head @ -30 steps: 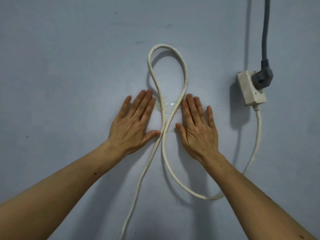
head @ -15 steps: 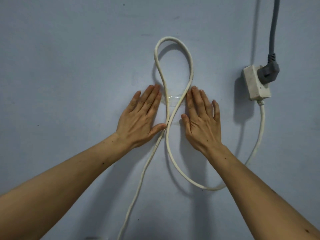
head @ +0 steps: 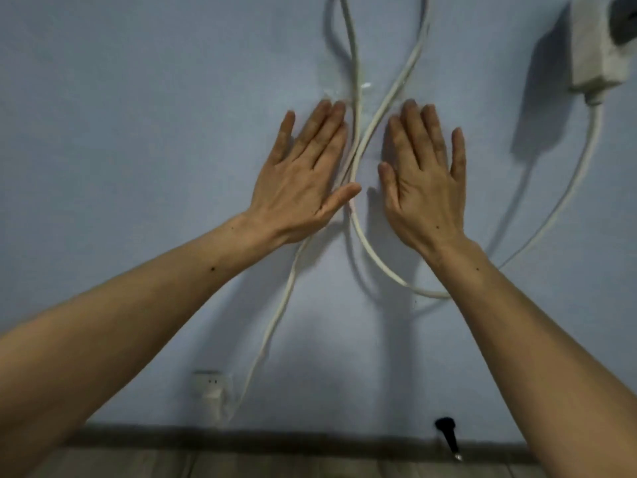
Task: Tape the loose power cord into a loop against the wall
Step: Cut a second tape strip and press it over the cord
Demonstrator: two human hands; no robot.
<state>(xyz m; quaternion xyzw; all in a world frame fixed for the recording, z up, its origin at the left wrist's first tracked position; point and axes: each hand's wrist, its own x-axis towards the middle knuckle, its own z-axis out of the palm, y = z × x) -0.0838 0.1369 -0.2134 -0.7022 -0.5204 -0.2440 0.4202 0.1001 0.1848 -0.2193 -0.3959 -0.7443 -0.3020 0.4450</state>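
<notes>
1. Power cord lies on the wall, two strands crossing betw. the hands; long axis runs approx 12-to-6, strands splaying toward 11 and 1 above the cross. Loop top is cut off by the frame edge.
2. Clear tape sits across the strands at 12 from the crossing, just past the fingertips. It's glossy and blurred, so edges are hard to trace.
3. Left hand: grip flat and fully spread, palm to the wall, nothing held. Thumb tip touches the cord at the crossing, at 3 from the palm.
4. Right hand: same, flat, fingers spread, nothing held. Cord lies at 9 from it, just beside the thumb, apart by a sliver.
5. Key relation: tape is at 12 from both grips, left fingertips nearer, nearly touching its lower edge. Prob. next is a press/smooth upward along the cord axis, or lifting off to test the hold.
6. Extension socket at 2; cord sags from it toward 5, then curves back to the crossing. Other strand drops toward 7 to a wall outlet.
7. Risk: the sag's weight may peel the tape.
</notes>
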